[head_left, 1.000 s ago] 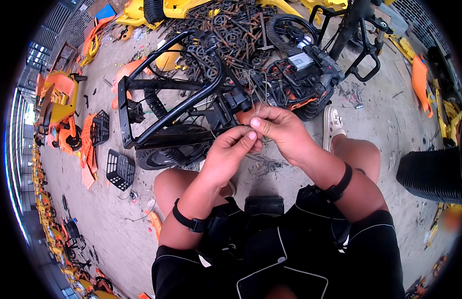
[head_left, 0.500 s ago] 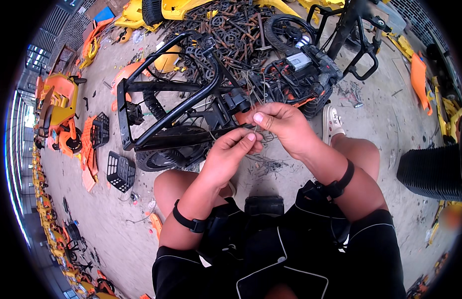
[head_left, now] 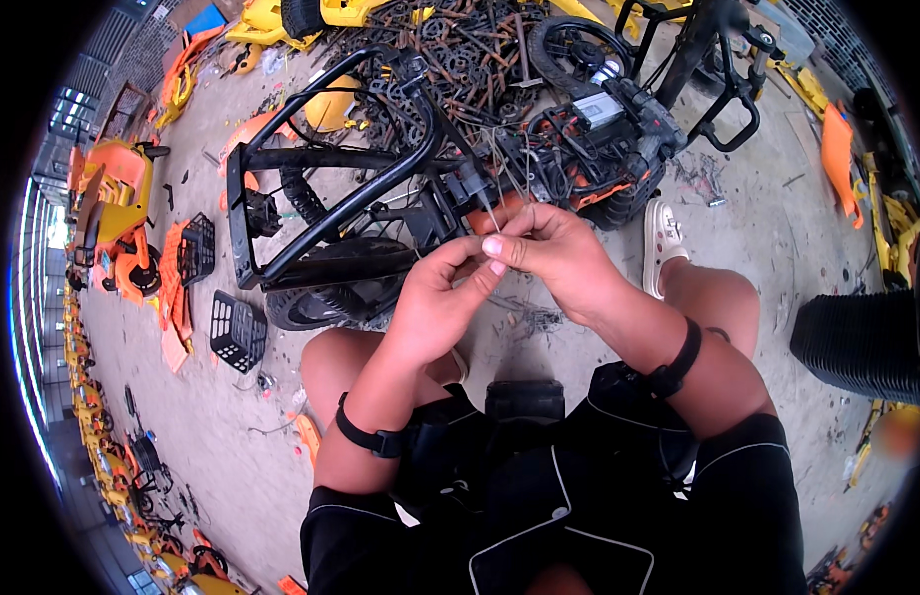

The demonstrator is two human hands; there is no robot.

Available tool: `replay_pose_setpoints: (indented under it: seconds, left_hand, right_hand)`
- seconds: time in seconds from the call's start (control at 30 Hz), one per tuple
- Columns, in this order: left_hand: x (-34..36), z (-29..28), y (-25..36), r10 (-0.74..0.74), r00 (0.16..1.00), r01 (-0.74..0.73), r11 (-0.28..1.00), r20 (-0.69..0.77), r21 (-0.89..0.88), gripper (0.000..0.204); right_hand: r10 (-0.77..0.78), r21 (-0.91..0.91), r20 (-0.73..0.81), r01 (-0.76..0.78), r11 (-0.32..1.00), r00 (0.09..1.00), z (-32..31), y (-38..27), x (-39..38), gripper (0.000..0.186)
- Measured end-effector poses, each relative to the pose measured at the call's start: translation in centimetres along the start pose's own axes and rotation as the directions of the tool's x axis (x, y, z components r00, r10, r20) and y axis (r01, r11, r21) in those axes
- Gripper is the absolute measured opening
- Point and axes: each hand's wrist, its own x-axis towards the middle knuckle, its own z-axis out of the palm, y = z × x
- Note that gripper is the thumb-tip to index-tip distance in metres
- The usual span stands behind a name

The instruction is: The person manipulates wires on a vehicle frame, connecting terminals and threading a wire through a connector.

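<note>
Head view, looking down: both hands are brought together just above the knees, in front of a stripped black bicycle frame (head_left: 321, 213) lying on the concrete floor (head_left: 777, 238). A thin pale wire (head_left: 491, 210) is pinched between them. The left hand (head_left: 442, 297) is closed on its lower end with thumb and forefinger, and the right hand (head_left: 559, 256) is curled over it from the other side, fingertips pressed to the same spot. Neither hand is slack; both are grasping the wire.

The wire is seen running up and slightly left from the fingertips toward the tangle of cables (head_left: 569, 149) on the orange-and-black motor unit (head_left: 599, 139), so its long axis is nearly upright in the picture, free end at the fingers, far end lost among the cables. Whether it is attached there cannot be told.

As for progress, it is judged to be mid-way at best: the frame is already bared of most parts, with a black basket (head_left: 237, 332) and orange panels (head_left: 177, 288) lying apart on the left, but the cable bundle is not yet cleared and the wire is not seen free of it. A pile of rusty metal parts (head_left: 460, 50) is heaped beyond. A pale sandal (head_left: 663, 243) is planted just beside the motor unit.
</note>
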Motion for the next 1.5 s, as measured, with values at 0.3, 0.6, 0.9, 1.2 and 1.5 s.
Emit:
replay_pose_setpoints:
  seconds: [0.3, 0.6, 0.9, 1.2, 1.5]
  left_hand:
    - [0.2, 0.1, -0.1, 0.042, 0.996, -0.041, 0.999, -0.072, 0.011, 0.017]
    - [0.0, -0.4, 0.2, -0.005, 0.994, 0.002, 1.0, -0.112, -0.019, 0.016]
    - [-0.2, -0.3, 0.6, 0.004, 1.0, -0.005, 0.999, -0.017, -0.048, 0.02]
    - [-0.2, -0.1, 0.5, 0.035, 0.999, -0.033, 0.997, 0.028, -0.071, 0.019]
    - [-0.1, -0.2, 0.4, 0.031, 0.998, -0.024, 0.992, 0.056, -0.122, 0.018]
  right_hand:
    - [0.013, 0.022, 0.055, -0.014, 1.0, 0.998, 0.0, -0.2, 0.3, 0.03]
    - [-0.078, -0.02, -0.016, 0.078, 0.997, 0.997, -1.5, -3.3, 0.8, 0.03]
    - [-0.08, -0.021, -0.05, 0.08, 0.997, 0.996, -1.8, -3.6, 1.0, 0.019]
    - [-0.053, -0.033, 0.047, 0.055, 0.998, 0.997, -1.8, -3.3, 0.9, 0.031]
    - [0.081, -0.023, 0.286, -0.077, 0.997, 0.955, -1.2, -2.6, 0.6, 0.034]
